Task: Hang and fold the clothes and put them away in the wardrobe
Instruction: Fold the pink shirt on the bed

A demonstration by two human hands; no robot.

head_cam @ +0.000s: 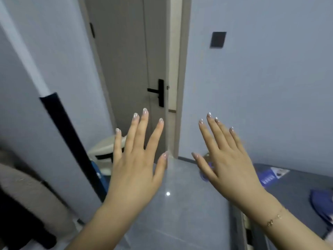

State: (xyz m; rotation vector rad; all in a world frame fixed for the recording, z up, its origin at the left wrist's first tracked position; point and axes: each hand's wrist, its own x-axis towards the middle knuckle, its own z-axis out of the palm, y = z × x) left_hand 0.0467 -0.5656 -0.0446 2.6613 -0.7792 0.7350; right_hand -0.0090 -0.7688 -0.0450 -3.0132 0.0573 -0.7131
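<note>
- Grey and dark clothes (27, 192) are lying heaped at my lower left, just beside the pale wardrobe panel (54, 91).
- I am holding my left hand (134, 170) and right hand (228, 159) up, fingers spread, gripping nothing.
- Beyond them, a grey door (126, 60) with its black handle (157, 92) is standing shut.
- A blue item (322, 204) is lying on the grey surface (288, 192) at right.

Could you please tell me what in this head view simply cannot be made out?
- Round object on the floor: hidden behind the right hand.
- White bin: partly covered by the left hand.
- Dark clothes: cut off by the left edge.
- Blue packet: print too small to read.
</note>
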